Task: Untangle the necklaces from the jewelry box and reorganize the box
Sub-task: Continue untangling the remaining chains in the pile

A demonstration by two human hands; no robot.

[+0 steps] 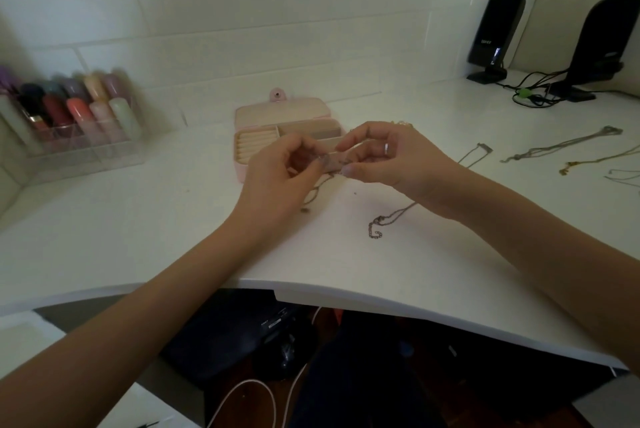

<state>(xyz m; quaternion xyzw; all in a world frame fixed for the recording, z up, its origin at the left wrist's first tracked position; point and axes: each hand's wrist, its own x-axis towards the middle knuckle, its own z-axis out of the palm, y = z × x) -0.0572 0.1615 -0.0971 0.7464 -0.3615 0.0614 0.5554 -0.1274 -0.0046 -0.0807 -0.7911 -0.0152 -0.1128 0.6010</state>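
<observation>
Both hands, left hand (277,171) and right hand (384,157), pinch the tangled chain (330,169) with fingertips together; pulling hard may tighten its knot.

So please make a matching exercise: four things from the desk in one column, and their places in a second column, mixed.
Things:
1. box
2. speakers
3. bottles
4. loose chains

Places:
A. far right corner of the desk
B. far left, in a clear organizer
C. behind the hands, lid open
D. laid out on the desk to the right of the right hand

Pairs: 1-C, 2-A, 3-B, 4-D
</observation>
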